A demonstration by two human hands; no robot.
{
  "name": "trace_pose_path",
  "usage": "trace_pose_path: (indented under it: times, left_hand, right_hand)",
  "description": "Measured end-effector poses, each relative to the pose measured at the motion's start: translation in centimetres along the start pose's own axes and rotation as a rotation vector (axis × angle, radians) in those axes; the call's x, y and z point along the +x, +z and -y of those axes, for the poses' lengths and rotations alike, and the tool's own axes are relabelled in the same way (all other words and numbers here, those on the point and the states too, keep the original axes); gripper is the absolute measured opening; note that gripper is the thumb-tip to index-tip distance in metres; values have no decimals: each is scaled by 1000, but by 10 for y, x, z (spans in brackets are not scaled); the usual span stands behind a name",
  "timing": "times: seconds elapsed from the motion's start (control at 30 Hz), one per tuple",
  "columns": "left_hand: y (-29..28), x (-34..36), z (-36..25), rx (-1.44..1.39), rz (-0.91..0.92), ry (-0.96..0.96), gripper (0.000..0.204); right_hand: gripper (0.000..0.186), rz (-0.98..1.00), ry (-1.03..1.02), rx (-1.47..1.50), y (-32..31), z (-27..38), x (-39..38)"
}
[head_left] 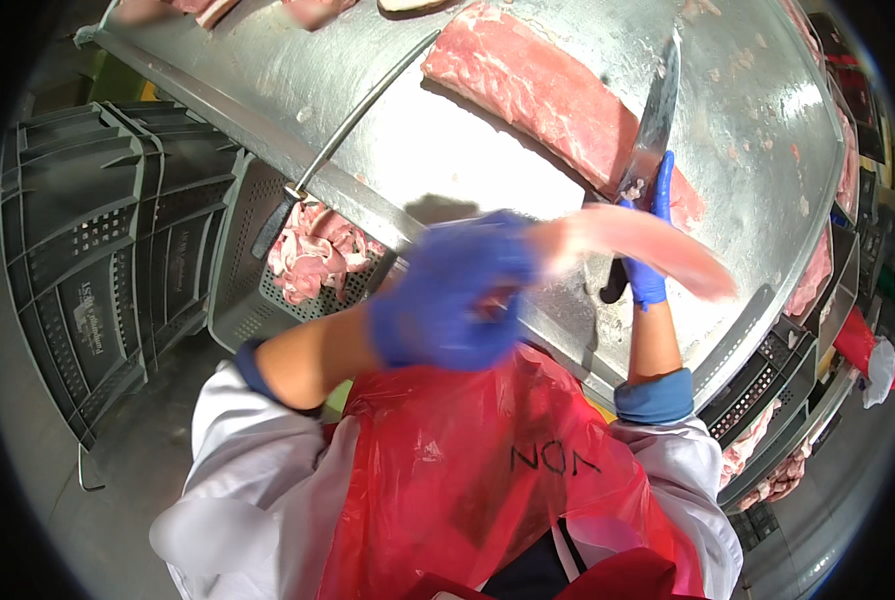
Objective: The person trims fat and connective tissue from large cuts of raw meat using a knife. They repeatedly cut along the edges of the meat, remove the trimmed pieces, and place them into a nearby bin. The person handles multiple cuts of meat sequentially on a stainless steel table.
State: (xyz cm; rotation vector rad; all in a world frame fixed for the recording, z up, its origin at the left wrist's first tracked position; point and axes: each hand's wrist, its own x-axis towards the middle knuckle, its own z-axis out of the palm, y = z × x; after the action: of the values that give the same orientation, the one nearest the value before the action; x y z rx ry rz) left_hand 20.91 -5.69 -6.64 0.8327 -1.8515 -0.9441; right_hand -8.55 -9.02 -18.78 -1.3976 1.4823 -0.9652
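My left hand [458, 290], in a blue glove and smeared by motion, is closed on one end of a pale pink strip of meat [658, 245]. The strip sticks out to the right above the metal table and covers part of my right hand. In another blue glove, my right hand [651, 270] grips a knife [658, 110] with a black handle, one finger stretched along it. Its long blade points away from me, beside the near right end of a large pink slab of meat [528, 85], with scraps stuck near the handle.
A sharpening steel [368, 105] lies across the left edge of the metal table [768, 190]. Below it is a grey perforated crate [253, 215] with meat trimmings [318, 255]. Dark crates [88, 240] stand at left. More meat-filled crates line the right side.
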Motion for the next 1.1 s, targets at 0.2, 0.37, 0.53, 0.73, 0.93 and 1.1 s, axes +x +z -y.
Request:
trace_pose_path:
  times: [0.2, 0.37, 0.53, 0.73, 0.93, 1.1]
  left_hand:
    - [-85, -118, -13, 325, -90, -448, 19]
    - [-100, -202, 34, 617, -69, -717, 19]
    - [-77, -168, 54, 858, 65, -650, 43]
    - [55, -38, 163, -639, -509, -823, 37]
    - [121, 64, 137, -1095, -574, -1017, 38]
    - [144, 103, 183, -890, -274, -832, 32]
  right_hand:
    - [74, 170, -186, -343, -2, 58, 78]
    - [76, 182, -96, -364, 3, 48, 127]
    - [82, 80, 15, -385, -2, 38, 109]
    - [79, -27, 114, -66, 2, 40, 66]
    - [84, -91, 231, 344, -12, 12, 50]
    - [85, -153, 235, 684, -13, -24, 36]
